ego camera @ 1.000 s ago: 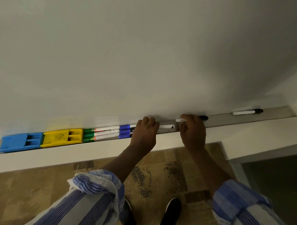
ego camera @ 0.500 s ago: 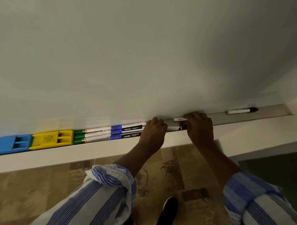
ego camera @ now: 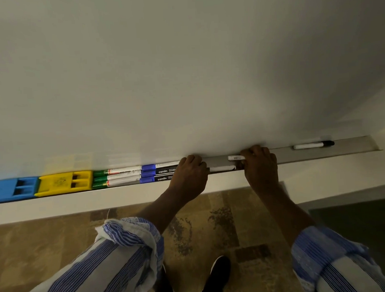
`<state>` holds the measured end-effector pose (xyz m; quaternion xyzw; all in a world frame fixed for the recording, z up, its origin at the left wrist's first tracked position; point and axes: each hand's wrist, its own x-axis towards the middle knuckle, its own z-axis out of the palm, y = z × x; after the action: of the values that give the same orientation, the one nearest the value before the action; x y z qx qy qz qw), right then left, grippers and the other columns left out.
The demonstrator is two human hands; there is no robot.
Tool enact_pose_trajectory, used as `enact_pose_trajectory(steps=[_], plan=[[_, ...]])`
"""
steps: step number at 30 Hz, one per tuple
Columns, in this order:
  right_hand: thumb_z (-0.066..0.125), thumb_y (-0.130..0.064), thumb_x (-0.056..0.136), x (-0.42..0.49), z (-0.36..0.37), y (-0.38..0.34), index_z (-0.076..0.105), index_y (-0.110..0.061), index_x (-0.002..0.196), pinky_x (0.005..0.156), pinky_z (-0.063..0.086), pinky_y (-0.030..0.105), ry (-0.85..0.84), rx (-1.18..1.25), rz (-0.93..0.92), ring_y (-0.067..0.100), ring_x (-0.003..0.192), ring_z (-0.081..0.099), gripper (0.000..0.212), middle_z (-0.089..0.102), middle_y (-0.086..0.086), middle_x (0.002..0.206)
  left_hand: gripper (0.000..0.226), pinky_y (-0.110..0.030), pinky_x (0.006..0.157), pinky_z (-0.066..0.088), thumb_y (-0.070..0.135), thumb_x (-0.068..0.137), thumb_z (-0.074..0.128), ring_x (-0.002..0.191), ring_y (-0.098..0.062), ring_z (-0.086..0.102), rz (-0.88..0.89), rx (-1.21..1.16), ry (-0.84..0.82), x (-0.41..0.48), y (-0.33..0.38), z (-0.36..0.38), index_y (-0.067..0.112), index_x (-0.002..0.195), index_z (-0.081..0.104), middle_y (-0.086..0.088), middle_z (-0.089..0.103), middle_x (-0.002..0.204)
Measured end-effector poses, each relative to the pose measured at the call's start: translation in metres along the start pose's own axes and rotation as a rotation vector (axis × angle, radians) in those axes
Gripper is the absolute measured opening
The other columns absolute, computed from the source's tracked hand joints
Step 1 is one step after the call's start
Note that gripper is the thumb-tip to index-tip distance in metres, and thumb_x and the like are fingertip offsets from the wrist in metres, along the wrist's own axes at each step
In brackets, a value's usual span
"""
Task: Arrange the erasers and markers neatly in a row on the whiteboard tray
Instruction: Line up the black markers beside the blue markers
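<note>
Metal whiteboard tray (ego camera: 352,148) under a blank whiteboard (ego camera: 183,69). Left hand (ego camera: 189,174) curled over a white marker (ego camera: 222,168); right hand (ego camera: 261,167) pinching another marker (ego camera: 236,157) at the tray's back. Leftward: blue-capped markers (ego camera: 159,171), green-capped markers (ego camera: 118,177), yellow eraser (ego camera: 64,183), blue eraser (ego camera: 11,190), touching in a row. Black-capped marker (ego camera: 313,145) well apart, far right.

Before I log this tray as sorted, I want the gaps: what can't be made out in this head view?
- Blue eraser: left end cut off by the frame edge.
- Marker near the tray's front lip: its left end is under the left hand, cap colour unseen.
- Marker at the back: right end covered by the right hand.
- Far marker: label too small.
</note>
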<state>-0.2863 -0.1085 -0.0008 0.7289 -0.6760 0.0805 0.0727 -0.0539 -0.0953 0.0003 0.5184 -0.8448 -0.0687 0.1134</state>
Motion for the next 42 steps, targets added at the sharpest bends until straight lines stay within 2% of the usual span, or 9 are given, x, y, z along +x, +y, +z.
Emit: enact_pose_trajectory(steps=[9,15,19,24,28,32,35,38,42], plan=[[0.067,-0.012,0.087,0.001,-0.026,-0.003,0.070,-0.009,0.098,0.071,0.046,0.037,0.122,0.175,-0.049,0.033,0.082,0.063,0.012,0.067,0.011,0.093,0.029,-0.041,0.084,0.045,0.036,0.099,0.052,0.094,-0.028,0.056,-0.038,-0.072,-0.007,-0.014,-0.013,-0.010,0.011,0.101,0.067,-0.008,0.062,0.099],[0.065,-0.022,0.092,-0.003,-0.058,-0.028,0.063,-0.011,0.113,0.080,0.052,0.014,0.148,0.891,0.279,0.014,0.097,0.067,0.023,0.070,0.004,0.111,0.042,-0.043,0.094,0.049,0.029,0.097,0.061,0.113,-0.033,0.058,-0.057,-0.339,0.115,0.000,0.012,-0.029,0.003,0.130,0.061,-0.016,0.065,0.122],[0.066,-0.023,0.092,-0.004,-0.061,-0.048,0.066,-0.014,0.111,0.085,0.059,0.041,0.034,1.492,0.653,0.025,0.097,0.072,0.021,0.074,0.008,0.107,0.038,-0.040,0.088,0.050,0.021,0.096,0.063,0.106,-0.031,0.059,-0.024,-0.430,0.193,0.014,0.029,-0.043,0.000,0.128,0.060,-0.016,0.066,0.117],[0.063,-0.015,0.094,-0.008,-0.060,-0.066,0.065,-0.005,0.109,0.082,0.061,0.034,-0.080,1.959,0.825,0.031,0.100,0.072,0.019,0.072,0.021,0.108,0.024,-0.043,0.077,0.050,0.010,0.096,0.062,0.089,-0.035,0.060,0.006,-0.380,0.219,0.019,0.030,-0.051,-0.001,0.116,0.068,-0.017,0.066,0.099],[0.063,-0.015,0.094,-0.007,-0.053,-0.064,0.066,-0.007,0.106,0.078,0.062,0.034,-0.127,1.811,0.876,0.030,0.092,0.073,0.015,0.073,0.021,0.105,0.023,-0.042,0.069,0.051,0.003,0.087,0.068,0.083,-0.037,0.062,0.005,-0.224,0.177,0.016,0.020,-0.043,0.001,0.110,0.070,-0.016,0.068,0.094],[0.063,-0.019,0.093,-0.012,-0.039,-0.044,0.065,-0.014,0.116,0.085,0.060,0.046,-0.104,1.167,0.720,0.028,0.092,0.071,0.024,0.072,0.010,0.108,0.030,-0.042,0.073,0.052,-0.002,0.078,0.071,0.088,-0.036,0.063,-0.028,-0.085,0.112,0.006,0.011,-0.029,0.001,0.108,0.070,-0.016,0.070,0.094],[0.062,-0.019,0.093,-0.019,-0.035,-0.029,0.066,-0.012,0.116,0.082,0.053,0.027,-0.042,0.825,0.487,0.022,0.096,0.069,0.024,0.072,0.006,0.110,0.027,-0.044,0.075,0.053,-0.002,0.080,0.067,0.089,-0.037,0.063,-0.058,-0.030,0.053,0.002,0.009,-0.017,0.001,0.107,0.069,-0.017,0.069,0.095],[0.064,-0.015,0.092,-0.024,-0.032,-0.022,0.067,-0.007,0.116,0.079,0.045,0.019,-0.030,0.722,0.364,0.019,0.096,0.067,0.026,0.070,0.007,0.111,0.023,-0.046,0.077,0.053,0.000,0.085,0.062,0.092,-0.036,0.061,-0.074,-0.002,-0.003,0.001,0.009,-0.011,0.002,0.107,0.068,-0.017,0.068,0.099],[0.066,-0.015,0.090,-0.032,-0.029,-0.017,0.066,-0.009,0.120,0.085,0.052,0.026,-0.075,0.666,0.282,0.019,0.100,0.066,0.030,0.068,0.006,0.116,0.023,-0.046,0.076,0.056,-0.002,0.081,0.067,0.091,-0.036,0.062,-0.066,0.035,-0.039,0.001,0.011,-0.006,0.001,0.103,0.070,-0.017,0.067,0.098]])
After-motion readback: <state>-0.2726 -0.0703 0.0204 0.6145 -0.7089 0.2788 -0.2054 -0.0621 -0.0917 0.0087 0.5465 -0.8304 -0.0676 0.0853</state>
